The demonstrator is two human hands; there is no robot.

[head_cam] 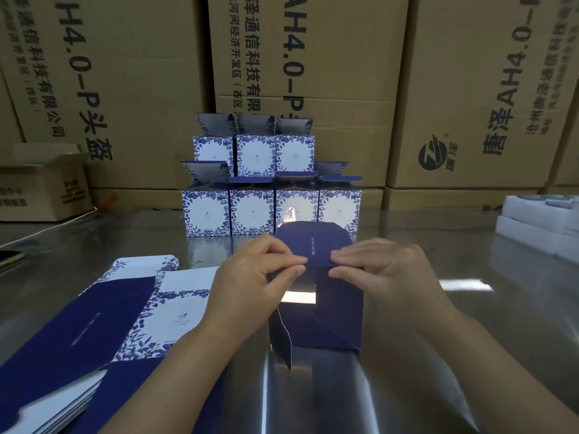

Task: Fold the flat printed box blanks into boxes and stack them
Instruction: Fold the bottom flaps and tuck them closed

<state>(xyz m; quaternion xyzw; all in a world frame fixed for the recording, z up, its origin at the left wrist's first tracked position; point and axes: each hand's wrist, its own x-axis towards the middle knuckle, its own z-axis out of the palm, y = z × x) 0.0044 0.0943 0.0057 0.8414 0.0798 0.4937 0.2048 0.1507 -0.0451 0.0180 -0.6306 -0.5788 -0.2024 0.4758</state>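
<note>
Bare table [438,255] right; stacked boxes [271,211] ahead, blanks [94,324] left.

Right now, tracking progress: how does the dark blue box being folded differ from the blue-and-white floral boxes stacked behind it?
The dark blue cardboard box is pinched at its flap by the left hand and right hand; the stacked floral boxes stand untouched. The dark box stands alone; the floral boxes form two tiers. Both have unclosed flaps.
</note>
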